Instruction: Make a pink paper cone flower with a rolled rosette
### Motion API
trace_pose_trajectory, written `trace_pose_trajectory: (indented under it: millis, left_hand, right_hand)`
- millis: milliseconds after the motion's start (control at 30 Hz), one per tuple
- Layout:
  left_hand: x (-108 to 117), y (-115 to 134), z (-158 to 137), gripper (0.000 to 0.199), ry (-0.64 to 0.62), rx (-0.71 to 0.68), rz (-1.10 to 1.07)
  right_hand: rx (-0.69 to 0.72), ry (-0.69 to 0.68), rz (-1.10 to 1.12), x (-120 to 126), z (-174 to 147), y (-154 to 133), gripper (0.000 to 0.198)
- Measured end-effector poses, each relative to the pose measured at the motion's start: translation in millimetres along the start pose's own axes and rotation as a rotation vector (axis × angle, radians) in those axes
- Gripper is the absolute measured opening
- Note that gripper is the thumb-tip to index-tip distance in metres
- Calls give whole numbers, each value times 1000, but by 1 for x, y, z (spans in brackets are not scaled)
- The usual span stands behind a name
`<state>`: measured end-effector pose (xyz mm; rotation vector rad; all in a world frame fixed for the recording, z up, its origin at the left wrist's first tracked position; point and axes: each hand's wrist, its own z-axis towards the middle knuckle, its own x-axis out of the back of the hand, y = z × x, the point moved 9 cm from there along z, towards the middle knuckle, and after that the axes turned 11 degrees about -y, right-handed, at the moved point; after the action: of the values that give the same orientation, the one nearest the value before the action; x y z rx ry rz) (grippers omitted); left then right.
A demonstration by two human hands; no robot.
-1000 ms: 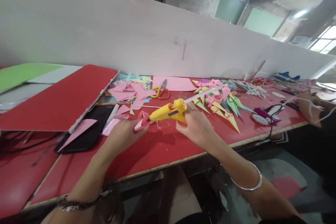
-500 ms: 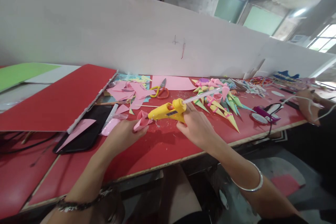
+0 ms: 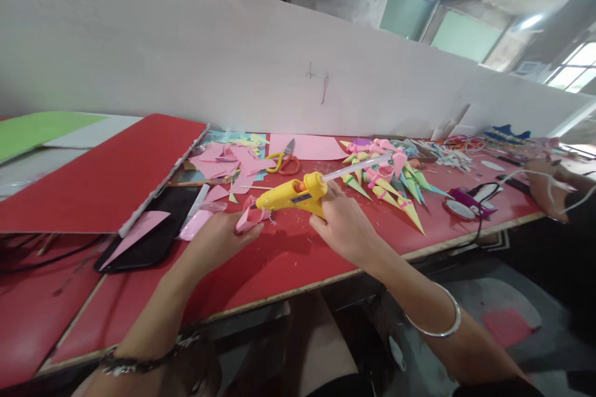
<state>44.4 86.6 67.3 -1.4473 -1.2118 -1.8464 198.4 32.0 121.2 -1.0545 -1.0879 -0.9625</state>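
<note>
My right hand [image 3: 347, 223] grips a yellow glue gun [image 3: 293, 193] with a clear glue stick poking out of its back. The gun's nozzle points left and touches a small rolled pink foam piece [image 3: 248, 217], which my left hand [image 3: 218, 239] pinches above the red table [image 3: 288, 260]. A pile of yellow, green and pink foam cones [image 3: 391, 177] lies just beyond my right hand.
Pink paper scraps [image 3: 228, 161] and orange-handled scissors [image 3: 285, 162] lie behind the gun. A raised red board [image 3: 102, 167] and a black sheet [image 3: 158, 229] sit at left. Another person's hand [image 3: 542, 183] with a white cable rests at far right, near a purple tool [image 3: 468, 203].
The glue gun has shifted slightly left and up, its nozzle closing onto the pink piece. My left hand has stayed almost in place.
</note>
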Motion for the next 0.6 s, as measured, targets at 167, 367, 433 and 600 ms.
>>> trace_pose_trajectory:
  millis: [167,367,433,600]
  left_hand:
    - [-3,-5,3,35,5,8,-7]
    - [-3,-8,3,40,-13,52,27]
    - [-3,-7,4,40,-12,49,21]
    - [-4,-5,5,39,-22,19,7]
  right_hand:
    - [15,-8,51,-1,1,-1,41]
    - [57,5,134,-3,2,-3,43]
    - [81,12,157,-3,1,-5,41]
    - [127,22,192,-1,1,-8,36]
